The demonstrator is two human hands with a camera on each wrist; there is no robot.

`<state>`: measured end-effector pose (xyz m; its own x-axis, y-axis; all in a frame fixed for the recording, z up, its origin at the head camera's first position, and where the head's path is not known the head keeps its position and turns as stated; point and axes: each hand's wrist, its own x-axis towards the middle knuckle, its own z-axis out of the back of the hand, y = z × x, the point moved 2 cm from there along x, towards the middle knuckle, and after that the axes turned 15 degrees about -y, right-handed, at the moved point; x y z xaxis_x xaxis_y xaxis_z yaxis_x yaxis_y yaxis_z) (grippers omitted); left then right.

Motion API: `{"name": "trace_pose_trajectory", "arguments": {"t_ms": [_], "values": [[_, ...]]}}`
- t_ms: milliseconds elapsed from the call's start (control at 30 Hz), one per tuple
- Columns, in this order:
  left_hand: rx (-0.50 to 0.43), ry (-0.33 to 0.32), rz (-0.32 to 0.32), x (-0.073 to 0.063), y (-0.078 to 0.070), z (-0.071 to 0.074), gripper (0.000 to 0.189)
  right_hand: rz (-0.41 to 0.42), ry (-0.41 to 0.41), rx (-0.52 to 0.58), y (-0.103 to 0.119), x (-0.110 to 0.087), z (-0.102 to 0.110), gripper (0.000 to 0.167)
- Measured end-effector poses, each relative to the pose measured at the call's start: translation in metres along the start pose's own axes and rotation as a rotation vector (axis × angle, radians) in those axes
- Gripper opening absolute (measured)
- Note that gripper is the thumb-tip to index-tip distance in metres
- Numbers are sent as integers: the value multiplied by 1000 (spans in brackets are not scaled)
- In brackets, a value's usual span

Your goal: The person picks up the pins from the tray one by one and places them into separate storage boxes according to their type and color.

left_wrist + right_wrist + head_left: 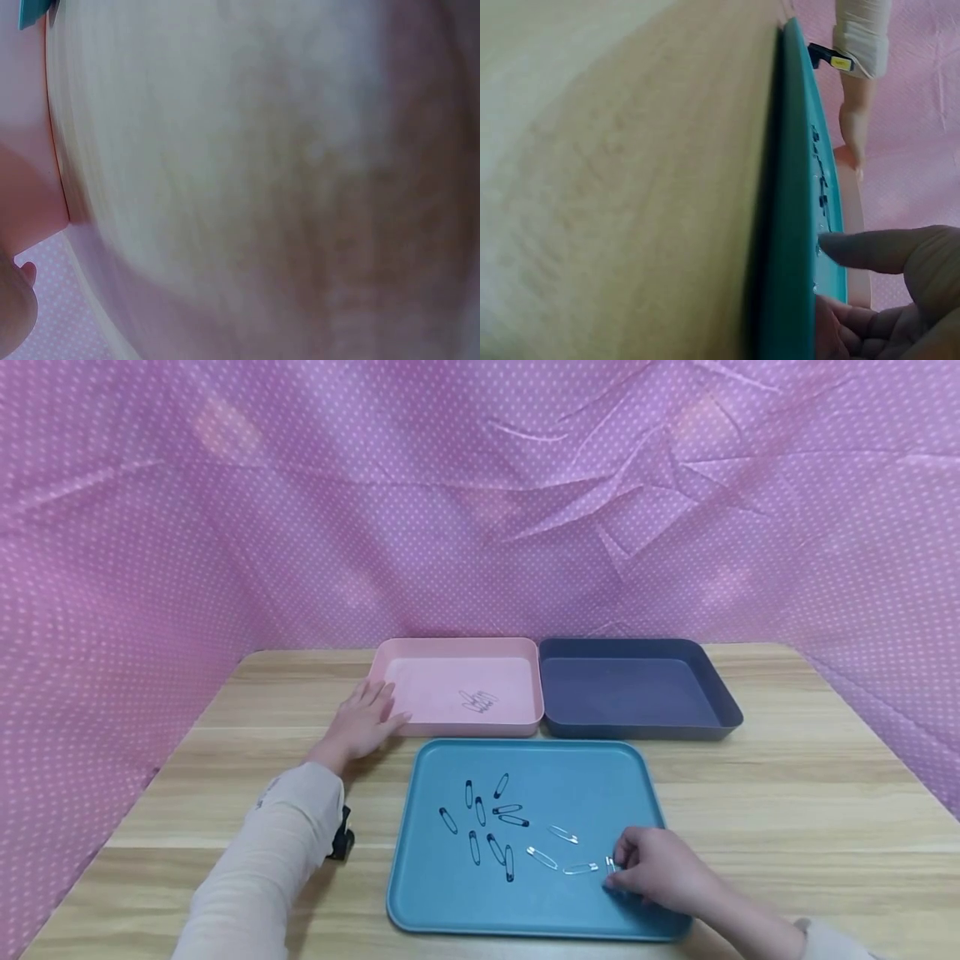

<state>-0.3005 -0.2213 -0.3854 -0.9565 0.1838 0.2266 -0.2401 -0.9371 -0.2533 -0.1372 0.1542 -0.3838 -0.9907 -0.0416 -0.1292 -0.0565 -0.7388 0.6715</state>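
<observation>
In the head view my left hand, fingers straight, rests at the left front edge of the pink tray. Several thin safety pins lie inside that tray. My right hand is low over the right side of the teal tray, fingers bent. Silver safety pins show right at its thumb and fingertips; I cannot tell whether they are pinched. In the right wrist view the thumb stands apart from the curled fingers. More silver safety pins lie left of this hand.
Several black-headed safety pins are scattered over the teal tray's left half. A dark blue tray stands beside the pink one at the back. Near the left forearm is a small black object on the wooden table. Pink dotted cloth hangs around it.
</observation>
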Motion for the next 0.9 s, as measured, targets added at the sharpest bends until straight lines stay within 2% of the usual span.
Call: {"name": "trace_pose_trajectory", "arguments": {"t_ms": [100,233,433,900], "values": [[-1,2,5,0,0,0,69,3,-55,-95,1,1,-4,23],[1,4,5,0,0,0,70,19,-91,-155,3,2,-5,18],[0,8,2,0,0,-1,71,27,-93,-158,3,3,-3,13],[20,6,-5,1,1,-2,72,42,-96,-178,2,4,-1,14]]}}
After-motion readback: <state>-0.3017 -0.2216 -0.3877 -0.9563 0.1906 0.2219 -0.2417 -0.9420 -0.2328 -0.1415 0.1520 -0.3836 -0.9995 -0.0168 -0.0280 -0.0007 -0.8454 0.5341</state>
